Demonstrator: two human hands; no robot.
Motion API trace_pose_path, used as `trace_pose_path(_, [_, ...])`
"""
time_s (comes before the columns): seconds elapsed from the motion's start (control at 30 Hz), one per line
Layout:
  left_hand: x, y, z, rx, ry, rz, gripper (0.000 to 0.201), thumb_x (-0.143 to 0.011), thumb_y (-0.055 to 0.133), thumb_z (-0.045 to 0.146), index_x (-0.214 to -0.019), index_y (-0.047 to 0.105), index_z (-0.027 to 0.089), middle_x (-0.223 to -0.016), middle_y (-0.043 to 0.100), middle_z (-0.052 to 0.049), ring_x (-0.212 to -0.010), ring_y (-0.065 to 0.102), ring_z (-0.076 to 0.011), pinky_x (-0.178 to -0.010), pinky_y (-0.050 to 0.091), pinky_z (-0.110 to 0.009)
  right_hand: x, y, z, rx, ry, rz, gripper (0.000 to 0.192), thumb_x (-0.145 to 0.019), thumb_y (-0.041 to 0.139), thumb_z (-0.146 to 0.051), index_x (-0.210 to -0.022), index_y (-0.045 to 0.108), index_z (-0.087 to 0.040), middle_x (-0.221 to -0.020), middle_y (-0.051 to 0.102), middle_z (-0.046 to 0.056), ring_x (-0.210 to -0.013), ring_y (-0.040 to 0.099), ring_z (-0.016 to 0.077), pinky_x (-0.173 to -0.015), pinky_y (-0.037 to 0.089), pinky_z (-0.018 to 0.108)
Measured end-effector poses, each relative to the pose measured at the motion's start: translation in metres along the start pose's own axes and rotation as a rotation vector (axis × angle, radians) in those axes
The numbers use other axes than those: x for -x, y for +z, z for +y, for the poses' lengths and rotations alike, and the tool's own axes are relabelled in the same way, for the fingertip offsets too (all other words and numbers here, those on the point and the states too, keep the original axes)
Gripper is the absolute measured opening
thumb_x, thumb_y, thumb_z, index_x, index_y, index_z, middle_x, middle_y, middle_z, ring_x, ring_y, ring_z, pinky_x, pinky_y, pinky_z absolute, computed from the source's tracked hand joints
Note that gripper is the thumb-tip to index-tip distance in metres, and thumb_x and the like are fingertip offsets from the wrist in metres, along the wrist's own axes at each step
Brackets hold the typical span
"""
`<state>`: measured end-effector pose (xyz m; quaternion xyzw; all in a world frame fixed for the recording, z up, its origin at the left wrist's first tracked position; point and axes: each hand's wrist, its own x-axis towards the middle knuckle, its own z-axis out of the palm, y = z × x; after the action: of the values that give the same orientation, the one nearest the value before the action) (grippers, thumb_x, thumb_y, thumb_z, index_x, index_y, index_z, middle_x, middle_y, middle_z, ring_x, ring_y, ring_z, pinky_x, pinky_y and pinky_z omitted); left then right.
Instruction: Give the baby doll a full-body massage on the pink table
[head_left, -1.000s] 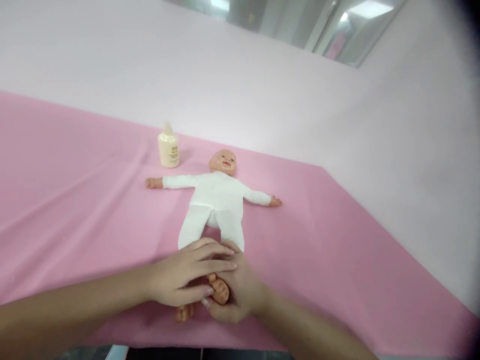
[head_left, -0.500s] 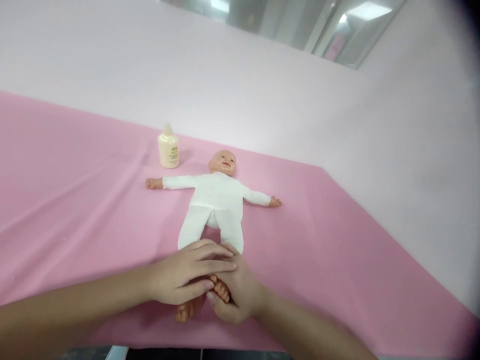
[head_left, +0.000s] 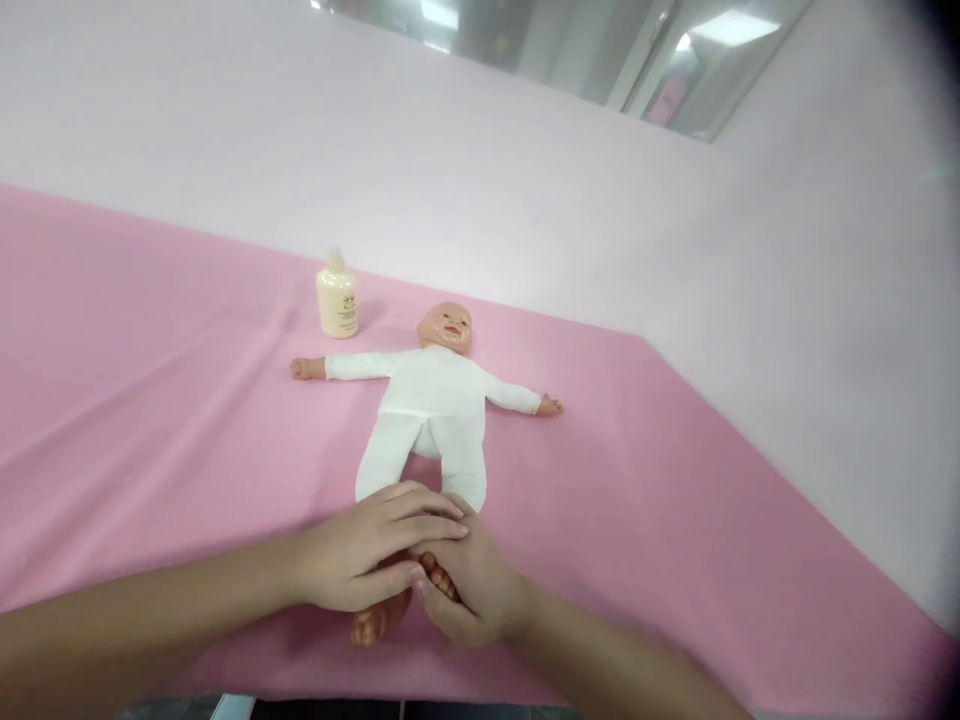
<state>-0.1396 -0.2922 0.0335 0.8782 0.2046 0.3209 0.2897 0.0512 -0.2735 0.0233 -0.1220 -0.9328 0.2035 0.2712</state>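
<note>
A baby doll (head_left: 435, 385) in white cloth lies on its back, head at the far end and arms spread wide. Near the table's front edge, my right hand (head_left: 476, 580) is wrapped around one of its feet, whose toes (head_left: 439, 575) peek out between thumb and palm. My left hand (head_left: 375, 545) is closed over the same foot from the other side, its fingers lying across the back of my right hand. The two thumbs meet close to the toes. The doll's other foot (head_left: 369, 627) rests just below my left hand, untouched by my fingertips.
A cream pump bottle (head_left: 337, 300) stands upright beyond the doll's outstretched arm on the left. Pink cloth (head_left: 637, 520) with a few creases covers the table. Behind it rises a pale wall (head_left: 225, 130) with a window (head_left: 562, 50) at the top.
My right thumb has shifted slightly up and left over the toes, covering a bit more of them. The doll's body and the bottle stay in place.
</note>
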Motion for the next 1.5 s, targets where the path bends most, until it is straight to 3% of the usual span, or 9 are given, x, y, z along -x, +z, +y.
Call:
trace_pose_path(0.17, [0.002, 0.003, -0.004, -0.027, -0.012, -0.009, 0.065, -0.087, 0.059, 0.044, -0.144, 0.032, 0.027, -0.14, 0.046, -0.013, -0.13, 0.043, -0.0307, -0.106, 0.04, -0.051, 0.0, -0.004, -0.002, -0.08, 0.015, 0.053, 0.034, -0.093, 0.02, -0.035, -0.07, 0.041, -0.023, -0.058, 0.052, 0.0, -0.067, 0.051, 0.0178, -0.081, 0.043, 0.041])
trace_pose_path(0.3, [0.002, 0.009, -0.006, -0.117, -0.058, 0.008, 0.085, -0.075, 0.074, 0.044, -0.145, 0.028, 0.028, -0.14, 0.047, -0.013, -0.13, 0.044, -0.0313, -0.106, 0.041, -0.05, -0.004, -0.008, -0.006, -0.185, 0.004, 0.095, 0.033, -0.094, 0.02, -0.031, -0.073, 0.044, -0.023, -0.066, 0.06, 0.001, -0.071, 0.056, 0.0178, -0.082, 0.045, 0.039])
trace_pose_path(0.57, [0.003, 0.012, -0.007, -0.136, -0.011, 0.047, 0.08, -0.077, 0.074, 0.041, -0.144, 0.031, 0.026, -0.137, 0.05, -0.012, -0.128, 0.045, -0.0295, -0.106, 0.041, -0.048, -0.005, -0.01, -0.007, -0.2, -0.006, 0.079, 0.033, -0.096, 0.021, -0.03, -0.089, 0.053, -0.022, -0.081, 0.068, 0.003, -0.089, 0.06, 0.0191, -0.088, 0.045, 0.041])
trace_pose_path(1.07, [0.004, 0.014, -0.006, -0.082, -0.002, 0.081, 0.087, -0.072, 0.073, 0.022, -0.144, 0.024, 0.029, -0.135, 0.047, -0.013, -0.122, 0.049, -0.03, -0.102, 0.045, -0.051, -0.008, -0.013, -0.007, -0.394, 0.19, 0.005, 0.061, -0.102, 0.013, -0.039, -0.073, 0.063, -0.02, -0.074, 0.068, 0.004, -0.092, 0.065, 0.0169, -0.093, 0.051, 0.037])
trace_pose_path(1.2, [0.006, 0.015, -0.006, -0.067, -0.014, 0.099, 0.087, -0.072, 0.074, 0.02, -0.142, 0.025, 0.033, -0.138, 0.041, -0.012, -0.126, 0.046, -0.0307, -0.102, 0.045, -0.051, -0.008, -0.014, -0.011, -0.529, 0.267, 0.055, 0.057, -0.102, 0.018, -0.043, -0.079, 0.063, -0.019, -0.076, 0.068, 0.004, -0.086, 0.066, 0.0155, -0.089, 0.053, 0.034])
trace_pose_path(1.37, [0.008, 0.016, -0.006, -0.044, -0.052, 0.154, 0.084, -0.069, 0.08, 0.024, -0.137, 0.032, 0.03, -0.142, 0.034, -0.015, -0.132, 0.04, -0.0335, -0.104, 0.043, -0.053, -0.004, -0.011, -0.009, -0.681, 0.362, 0.139, 0.033, -0.103, 0.027, -0.037, -0.111, 0.054, -0.02, -0.079, 0.067, 0.001, -0.077, 0.068, 0.0137, -0.077, 0.056, 0.031])
trace_pose_path(1.5, [0.01, 0.017, -0.009, -0.103, -0.062, 0.173, 0.076, -0.069, 0.081, 0.033, -0.132, 0.038, 0.027, -0.143, 0.031, -0.015, -0.134, 0.035, -0.035, -0.105, 0.043, -0.054, 0.0, -0.005, -0.008, -0.719, 0.383, 0.253, 0.023, -0.102, 0.033, -0.033, -0.116, 0.049, -0.025, -0.085, 0.063, -0.001, -0.07, 0.065, 0.011, -0.073, 0.056, 0.029])
